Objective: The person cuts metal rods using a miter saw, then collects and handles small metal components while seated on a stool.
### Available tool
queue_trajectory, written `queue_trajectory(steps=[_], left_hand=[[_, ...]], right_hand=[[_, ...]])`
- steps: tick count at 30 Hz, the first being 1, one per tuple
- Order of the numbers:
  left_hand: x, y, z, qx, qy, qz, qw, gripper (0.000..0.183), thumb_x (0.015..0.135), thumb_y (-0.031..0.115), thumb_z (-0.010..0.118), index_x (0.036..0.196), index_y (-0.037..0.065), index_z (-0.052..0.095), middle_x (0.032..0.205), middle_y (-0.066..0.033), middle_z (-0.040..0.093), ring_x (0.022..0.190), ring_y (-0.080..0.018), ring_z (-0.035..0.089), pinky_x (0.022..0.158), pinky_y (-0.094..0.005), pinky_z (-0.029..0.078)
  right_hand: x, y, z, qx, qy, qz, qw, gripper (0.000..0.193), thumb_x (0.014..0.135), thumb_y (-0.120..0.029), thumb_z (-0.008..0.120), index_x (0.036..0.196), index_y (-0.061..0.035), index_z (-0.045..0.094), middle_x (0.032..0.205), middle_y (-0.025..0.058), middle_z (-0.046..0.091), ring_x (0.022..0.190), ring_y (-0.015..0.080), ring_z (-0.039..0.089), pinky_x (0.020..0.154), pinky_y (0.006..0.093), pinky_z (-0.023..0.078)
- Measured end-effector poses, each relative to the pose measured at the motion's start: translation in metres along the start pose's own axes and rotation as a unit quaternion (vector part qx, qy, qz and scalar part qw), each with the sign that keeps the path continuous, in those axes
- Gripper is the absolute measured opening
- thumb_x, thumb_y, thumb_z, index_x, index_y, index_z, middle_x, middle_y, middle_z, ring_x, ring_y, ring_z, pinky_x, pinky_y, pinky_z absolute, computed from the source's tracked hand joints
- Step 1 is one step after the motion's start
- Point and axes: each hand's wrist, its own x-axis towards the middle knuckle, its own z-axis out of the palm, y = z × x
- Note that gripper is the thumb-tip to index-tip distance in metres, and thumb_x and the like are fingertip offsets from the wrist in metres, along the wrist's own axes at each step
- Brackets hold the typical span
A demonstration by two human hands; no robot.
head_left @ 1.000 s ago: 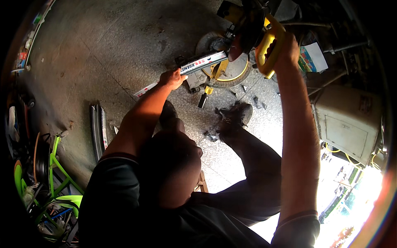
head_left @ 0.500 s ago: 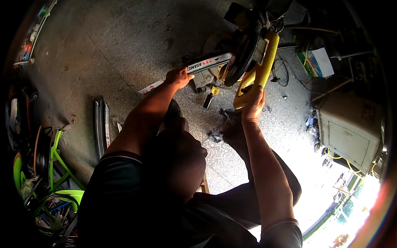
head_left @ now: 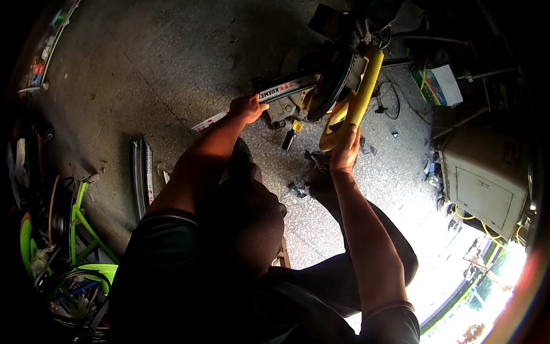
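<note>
A cut-off saw (head_left: 333, 83) with a dark round guard and a yellow handle (head_left: 367, 89) stands on the floor ahead of me. My right hand (head_left: 345, 150) is closed round the near end of that handle. A long profile strip (head_left: 286, 89), covered with white printed film, lies across the grey saw base (head_left: 281, 110), its right end beside the guard. My left hand (head_left: 246, 109) is closed on the strip, left of the base. The spot where blade and strip would meet is hidden by the guard. Near the base shows a black clamp handle (head_left: 290, 139) with a yellow end.
More strips (head_left: 141, 175) lie in a bundle on the floor at left. Bright green frame parts (head_left: 80, 223) and cables crowd the lower left. A beige metal cabinet (head_left: 484, 183) stands at right, near a loose black cable (head_left: 395, 103). Dark scraps (head_left: 298, 189) lie between my feet.
My right hand and the yellow handle have shifted slightly left and toward me, and the saw's guard has tipped a little with them. My left hand and the strip have stayed put.
</note>
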Motion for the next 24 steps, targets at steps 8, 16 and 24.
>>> queue_trajectory(steps=[8, 16, 24], left_hand=[[-0.001, 0.006, -0.007, 0.0, -0.038, -0.026, 0.999, 0.059, 0.101, 0.059, 0.055, 0.129, 0.007, 0.06, 0.124, -0.0185, 0.071, 0.113, -0.0387, 0.069, 0.094, -0.0481, 0.056], [0.001, 0.003, -0.005, -0.006, -0.033, -0.027, 0.999, 0.056, 0.101, 0.056, 0.056, 0.132, 0.009, 0.06, 0.124, -0.0163, 0.071, 0.115, -0.0376, 0.068, 0.094, -0.0482, 0.055], [0.0, -0.002, -0.002, -0.032, -0.008, -0.011, 0.999, 0.057, 0.097, 0.054, 0.062, 0.131, 0.008, 0.06, 0.125, -0.0189, 0.07, 0.116, -0.0399, 0.067, 0.097, -0.0497, 0.053]], right_hand=[[-0.005, 0.01, -0.002, 0.002, -0.033, 0.007, 0.999, 0.064, 0.108, -0.059, 0.035, 0.126, -0.0017, 0.056, 0.11, 0.0148, 0.066, 0.101, 0.0266, 0.062, 0.093, 0.0395, 0.048], [-0.011, 0.041, -0.001, -0.025, -0.071, 0.018, 0.997, 0.071, 0.108, -0.062, 0.031, 0.137, -0.0005, 0.05, 0.12, 0.0188, 0.064, 0.114, 0.0301, 0.062, 0.099, 0.0416, 0.047], [-0.017, 0.056, 0.004, -0.035, -0.069, 0.0, 0.997, 0.067, 0.11, -0.06, 0.031, 0.133, -0.0004, 0.051, 0.118, 0.0196, 0.063, 0.11, 0.0314, 0.061, 0.098, 0.042, 0.047]])
